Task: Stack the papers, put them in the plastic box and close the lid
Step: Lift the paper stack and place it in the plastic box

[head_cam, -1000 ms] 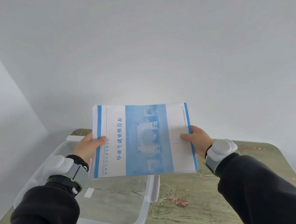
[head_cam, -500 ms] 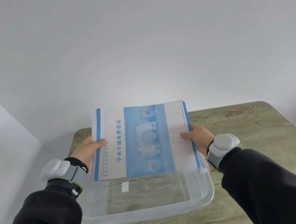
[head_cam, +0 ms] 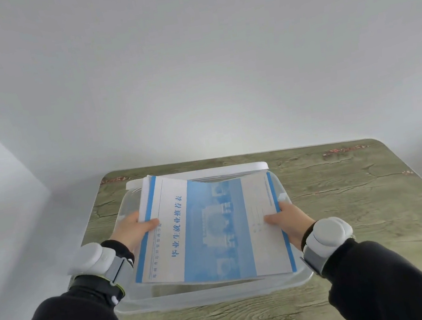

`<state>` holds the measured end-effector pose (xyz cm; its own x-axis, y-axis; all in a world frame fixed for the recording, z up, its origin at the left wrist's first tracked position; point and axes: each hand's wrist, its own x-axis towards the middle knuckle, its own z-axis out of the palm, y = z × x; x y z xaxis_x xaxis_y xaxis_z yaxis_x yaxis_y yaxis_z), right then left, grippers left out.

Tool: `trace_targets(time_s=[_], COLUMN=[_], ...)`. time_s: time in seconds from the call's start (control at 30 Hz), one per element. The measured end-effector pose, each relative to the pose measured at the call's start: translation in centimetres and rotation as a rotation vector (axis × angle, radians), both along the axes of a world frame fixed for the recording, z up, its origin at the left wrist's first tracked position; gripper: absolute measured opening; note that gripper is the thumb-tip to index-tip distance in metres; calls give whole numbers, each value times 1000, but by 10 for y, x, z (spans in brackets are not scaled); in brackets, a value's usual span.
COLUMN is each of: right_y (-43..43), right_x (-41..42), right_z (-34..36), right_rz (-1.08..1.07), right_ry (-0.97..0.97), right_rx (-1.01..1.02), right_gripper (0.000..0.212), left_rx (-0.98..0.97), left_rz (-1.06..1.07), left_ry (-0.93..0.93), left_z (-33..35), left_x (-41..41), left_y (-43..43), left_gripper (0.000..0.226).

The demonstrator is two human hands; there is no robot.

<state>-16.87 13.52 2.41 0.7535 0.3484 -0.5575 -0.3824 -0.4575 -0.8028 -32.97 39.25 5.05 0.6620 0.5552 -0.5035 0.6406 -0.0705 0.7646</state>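
A stack of papers (head_cam: 212, 231) with a blue and white printed top sheet hangs over the open clear plastic box (head_cam: 213, 295), lying low between its walls. My left hand (head_cam: 135, 230) grips the stack's left edge, thumb on top. My right hand (head_cam: 287, 217) grips the right edge the same way. The box's white lid (head_cam: 206, 173) shows as a strip behind the box's far rim, partly hidden by the papers. The box floor is mostly covered from view.
The box stands on a green wood-patterned table (head_cam: 346, 194) pushed against a white wall (head_cam: 190, 67). Bare tabletop stretches to the right of the box and in front of it. Both wrists wear white and grey bands over dark sleeves.
The papers have come down from above the box to inside its rim, both hands still holding them. The view has tilted down, so more of the table shows.
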Motion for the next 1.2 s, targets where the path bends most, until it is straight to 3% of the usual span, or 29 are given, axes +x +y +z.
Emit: trace_targets(time_s=[0.3,0.43,0.6,0.87,0.97,1.2], right_y=[24,29,34,33,36,53], right_x=[6,9,5,18,25,54], right_z=[-12,-17,-18,-16,-7,30], right_rz=[17,134,196,222,175,181], right_ry=[85,128,194,125,106,71], right_rx=[-105,-248,-324,-347,-275,-183], right_gripper=[20,46,52,44,47,47], left_rx=[-12,-48,-67,-107,-74,-51], left_rz=[119,98,0,3,-13,-14], left_ry=[16,86,233,132,85,-6], left_z=[-28,-40,-45,-33,-24,6], left_x=[3,2,6,30,40,65], left_y=[4,7,4,7,15,39], left_gripper=[32,43,67,49,25,16])
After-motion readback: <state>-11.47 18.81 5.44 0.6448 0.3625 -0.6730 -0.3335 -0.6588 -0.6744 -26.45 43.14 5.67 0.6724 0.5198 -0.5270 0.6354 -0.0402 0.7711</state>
